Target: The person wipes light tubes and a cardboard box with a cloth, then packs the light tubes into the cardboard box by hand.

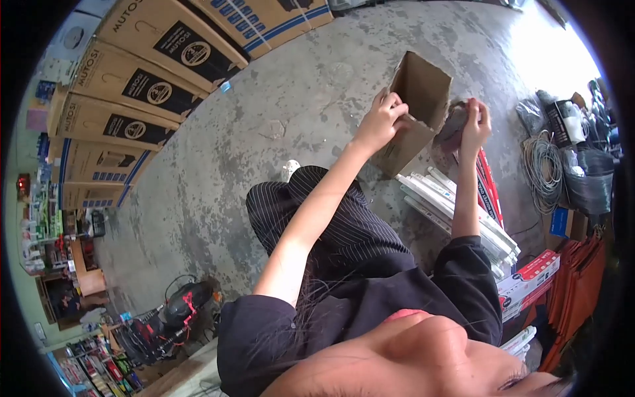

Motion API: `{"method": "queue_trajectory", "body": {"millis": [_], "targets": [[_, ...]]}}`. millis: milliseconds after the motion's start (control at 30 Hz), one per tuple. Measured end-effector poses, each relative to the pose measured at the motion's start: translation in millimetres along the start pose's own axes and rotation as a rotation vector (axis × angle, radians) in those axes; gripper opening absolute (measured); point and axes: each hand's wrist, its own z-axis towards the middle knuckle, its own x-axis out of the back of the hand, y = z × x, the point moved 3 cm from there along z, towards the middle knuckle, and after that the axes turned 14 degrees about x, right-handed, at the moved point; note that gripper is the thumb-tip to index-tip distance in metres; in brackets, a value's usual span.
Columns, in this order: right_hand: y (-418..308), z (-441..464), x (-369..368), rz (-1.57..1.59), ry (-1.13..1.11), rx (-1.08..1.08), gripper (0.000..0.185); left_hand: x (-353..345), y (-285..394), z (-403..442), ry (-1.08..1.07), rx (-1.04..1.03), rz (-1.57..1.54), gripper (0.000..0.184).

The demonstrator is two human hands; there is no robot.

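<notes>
My left hand (383,120) is closed on the near edge of an open brown cardboard box (403,149). The box is tall and narrow, and its open top shows a bare cardboard inner wall. To the right of the box, my right hand (475,126) has its fingers bent around a dark grey-brown piece (452,129) with an uneven edge. Its kind is not clear, nor whether it joins the box. Long white boxes (456,208) lie in a bundle below the hands, beside a red and black long box (488,188).
Large cartons (159,89) are stacked at the upper left on the concrete floor (284,86). Coiled grey cable (542,169) and dark wrapped rolls (589,182) lie at the right, above orange-brown folded material (572,298). A black and red machine (165,324) stands at the lower left.
</notes>
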Motion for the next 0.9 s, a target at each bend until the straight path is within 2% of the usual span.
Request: {"method": "queue_trajectory", "body": {"millis": [67, 100, 133, 233, 267, 300, 333, 400, 467, 533, 600, 667, 767, 900], "targets": [[-49.5, 9.4, 11.5, -0.012, 0.192, 0.242, 0.023, 1.5, 4.1, -13.5, 0.014, -0.019, 0.022, 0.02], [-74.7, 9.9, 9.3, -0.024, 0.192, 0.235, 0.023, 2.1, 6.5, -20.1, 0.017, -0.025, 0.058, 0.02], [-97.0, 10.2, -3.5, 0.156, -0.035, 0.103, 0.026, 2.8, 10.4, -26.3, 0.022, -0.034, 0.095, 0.02], [-79.6, -2.4, -40.4, -0.193, -0.571, 0.331, 0.042, -8.1, 18.5, -47.0, 0.018, -0.025, 0.088, 0.026], [-56.9, -19.6, -55.0, -0.186, -0.65, 0.151, 0.038, -11.2, 21.6, -54.6, 0.058, -0.036, 0.058, 0.027], [-39.8, -32.8, -65.0, -0.184, -0.568, -0.031, 0.036, -13.8, 28.2, -63.6, 0.037, -0.071, 0.145, 0.026], [10.8, -36.0, -73.0, -0.311, -0.571, 0.011, 0.031, -14.3, 32.2, -69.5, 0.018, -0.092, 0.134, 0.026], [4.3, -27.0, -68.6, 0.271, -0.384, -0.335, 0.028, -9.0, 36.5, -75.9, 0.088, -0.093, 0.082, 0.019], [-50.0, -19.2, -52.1, 0.266, -0.26, -0.21, 0.026, -10.4, 35.9, -76.5, 0.084, -0.142, 0.067, 0.018], [-62.5, -12.9, -35.6, 0.268, -0.091, 0.05, 0.021, -12.7, 41.2, -68.3, 0.065, -0.132, -0.011, 0.015], [-105.1, -13.4, 4.0, 0.336, 0.025, 0.078, 0.019, -19.6, 40.8, -51.9, 0.163, -0.248, -0.019, 0.013], [-137.6, -37.0, 82.3, 0.33, 0.182, 0.092, 0.014, -26.8, 42.7, -28.2, -0.017, -0.106, -0.052, 0.013], [-146.0, -86.2, 154.2, 0.301, 0.319, 0.02, 0.01, -22.0, 36.0, -9.5, 0.045, -0.148, -0.033, 0.016], [-117.4, -180.3, 227.7, 0.161, 0.478, -0.23, 0.008, -18.9, 10.1, 10.8, 0.099, -0.211, 0.018, 0.024]]}}
